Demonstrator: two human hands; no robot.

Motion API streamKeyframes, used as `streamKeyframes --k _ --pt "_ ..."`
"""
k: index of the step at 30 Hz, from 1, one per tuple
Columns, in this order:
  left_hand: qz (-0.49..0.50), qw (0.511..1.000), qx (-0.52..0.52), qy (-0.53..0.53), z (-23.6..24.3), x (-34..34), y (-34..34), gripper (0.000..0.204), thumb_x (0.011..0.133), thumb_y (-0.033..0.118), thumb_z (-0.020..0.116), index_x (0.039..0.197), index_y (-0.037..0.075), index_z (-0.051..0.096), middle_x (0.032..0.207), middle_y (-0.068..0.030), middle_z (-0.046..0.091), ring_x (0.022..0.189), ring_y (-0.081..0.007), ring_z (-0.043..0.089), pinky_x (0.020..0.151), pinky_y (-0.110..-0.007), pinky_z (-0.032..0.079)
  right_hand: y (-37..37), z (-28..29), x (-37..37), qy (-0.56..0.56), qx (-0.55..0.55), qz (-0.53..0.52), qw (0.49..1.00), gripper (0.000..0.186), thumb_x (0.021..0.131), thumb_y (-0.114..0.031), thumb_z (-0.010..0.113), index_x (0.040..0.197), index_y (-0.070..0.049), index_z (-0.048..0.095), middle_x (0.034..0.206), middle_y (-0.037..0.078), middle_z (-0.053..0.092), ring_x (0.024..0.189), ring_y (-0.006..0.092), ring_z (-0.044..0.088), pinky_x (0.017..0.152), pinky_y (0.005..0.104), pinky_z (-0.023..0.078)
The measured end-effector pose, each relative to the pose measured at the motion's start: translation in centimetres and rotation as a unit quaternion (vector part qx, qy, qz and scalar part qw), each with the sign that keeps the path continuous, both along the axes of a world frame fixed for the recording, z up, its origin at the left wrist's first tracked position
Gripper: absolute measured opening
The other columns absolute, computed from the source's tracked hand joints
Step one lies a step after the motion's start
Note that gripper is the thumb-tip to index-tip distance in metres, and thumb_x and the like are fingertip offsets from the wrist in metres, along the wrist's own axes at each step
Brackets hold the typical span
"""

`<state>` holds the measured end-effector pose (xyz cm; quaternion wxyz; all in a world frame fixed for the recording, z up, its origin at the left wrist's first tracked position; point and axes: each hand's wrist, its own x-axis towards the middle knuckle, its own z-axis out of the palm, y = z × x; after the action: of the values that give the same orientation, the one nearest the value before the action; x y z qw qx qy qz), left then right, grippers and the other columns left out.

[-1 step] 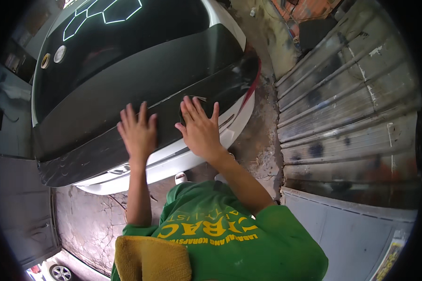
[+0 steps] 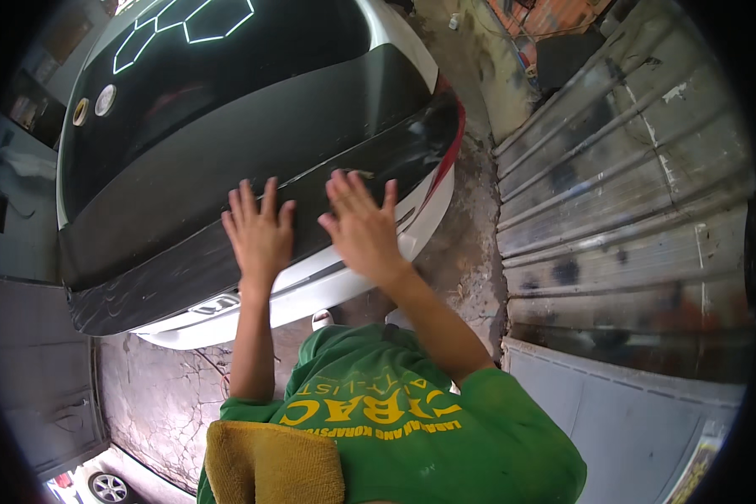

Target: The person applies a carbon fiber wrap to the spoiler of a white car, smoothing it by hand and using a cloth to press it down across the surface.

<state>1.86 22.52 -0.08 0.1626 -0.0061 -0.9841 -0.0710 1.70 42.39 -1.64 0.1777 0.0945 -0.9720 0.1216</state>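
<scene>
A black sheet, like vinyl film, covers the trunk lid of a white car. It wrinkles toward the left corner and looks creased near the red tail light. My left hand lies over the film's lower band with its fingers spread. Beside it, to the right, my right hand rests on the same band, fingers stretched out and thumb apart. Neither holds anything. By the right fingertips sits a small pale thing that I cannot make out.
Two tape rolls, one white and one yellowish, lie on the dark rear window. Corrugated metal sheeting stands to the right. A yellow cloth hangs at my chest. Cracked concrete floor shows behind the car.
Both hands have shifted slightly to the right over the black film, the left one a little more. The fingers stay spread.
</scene>
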Motion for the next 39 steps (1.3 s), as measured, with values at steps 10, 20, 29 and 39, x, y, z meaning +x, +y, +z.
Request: streamKeyframes --k 10,20,29,39 --pt "0.007 0.999 0.019 -0.048 1.6 -2.9 13.3 0.050 0.099 0.043 0.045 0.145 0.023 0.047 0.152 -0.0162 0.038 0.144 -0.0360 0.028 0.117 -0.056 0.016 15.2 -1.9 -9.5 -0.064 -0.130 -0.051 0.988 0.063 0.101 -0.044 0.038 0.149 -0.004 0.036 0.160 0.010 0.027 0.147 0.0271 0.027 0.116 0.0651 0.007" --pt "0.039 0.998 0.015 -0.045 3.1 -3.4 15.0 0.046 0.097 0.040 0.052 0.140 0.023 0.053 0.144 -0.0118 0.048 0.139 -0.0328 0.038 0.116 -0.054 0.023 20.2 -2.2 -16.7 -0.069 -0.134 -0.038 0.988 0.065 0.101 -0.046 0.038 0.149 -0.002 0.034 0.159 0.012 0.027 0.147 0.0252 0.026 0.116 0.0631 0.013" --pt "0.047 0.998 0.029 -0.015 3.0 -4.2 15.2 0.044 0.094 0.040 0.056 0.134 0.021 0.058 0.137 -0.0073 0.055 0.134 -0.0291 0.044 0.114 -0.051 0.026 25.0 -3.0 -19.8 -0.068 -0.135 0.009 0.989 0.058 0.102 -0.043 0.039 0.147 -0.006 0.041 0.159 0.009 0.030 0.146 0.0259 0.028 0.114 0.0655 0.017" --pt "0.076 0.996 0.025 -0.026 3.0 -3.3 14.9 0.043 0.096 0.040 0.055 0.134 0.020 0.057 0.138 -0.0069 0.055 0.136 -0.0277 0.043 0.116 -0.049 0.026 22.3 -1.2 -16.5 -0.064 -0.119 0.093 0.986 0.054 0.101 -0.042 0.043 0.144 -0.008 0.046 0.155 0.007 0.037 0.144 0.0269 0.033 0.112 0.0676 0.019"
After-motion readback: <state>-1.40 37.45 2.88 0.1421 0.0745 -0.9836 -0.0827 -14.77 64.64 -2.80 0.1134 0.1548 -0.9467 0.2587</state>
